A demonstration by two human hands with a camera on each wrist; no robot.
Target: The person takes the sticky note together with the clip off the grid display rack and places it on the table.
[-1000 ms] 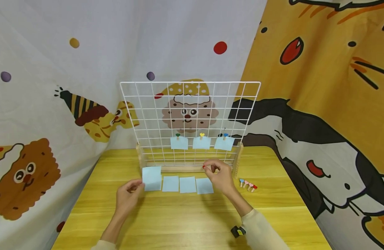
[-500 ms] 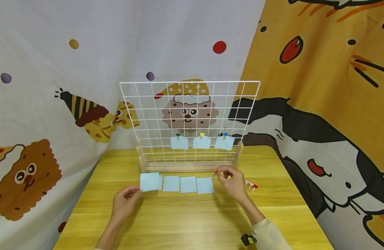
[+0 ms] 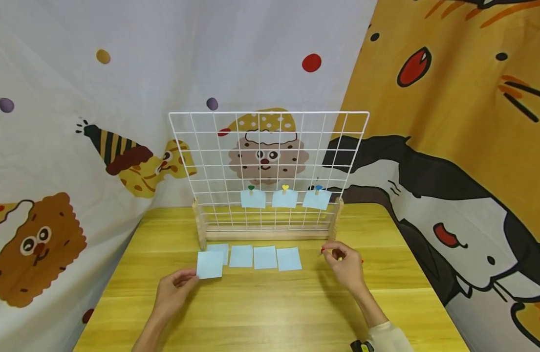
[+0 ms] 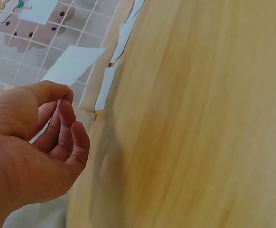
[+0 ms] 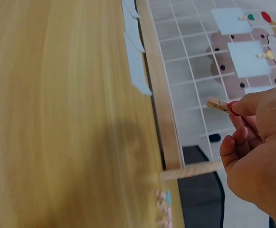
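Note:
My left hand (image 3: 177, 291) pinches a light blue paper note (image 3: 209, 265) by its edge between thumb and fingers. The held note overlaps another blue note (image 3: 225, 250) in the head view. Between the thumb and finger of my right hand (image 3: 348, 270) is a small wooden clothespin (image 5: 217, 105) with a red heart. Beyond both hands stands a white wire grid rack (image 3: 267, 235) on a wooden base. Three blue notes hang on it, clipped by pegs with a green heart (image 3: 251, 187), a yellow heart (image 3: 285, 187) and a blue heart (image 3: 318, 187).
A row of blue notes (image 3: 265, 257) lies on the wooden table (image 3: 261, 313) before the rack. Several small clothespins (image 5: 163, 209) lie beyond the rack's right foot, mostly hidden by my right hand in the head view. A patterned cloth (image 3: 133, 29) hangs behind.
My left hand has come down and closer with the note, away from the rack. My right hand has drawn back from the rack's base to the right, still holding the red-heart clothespin.

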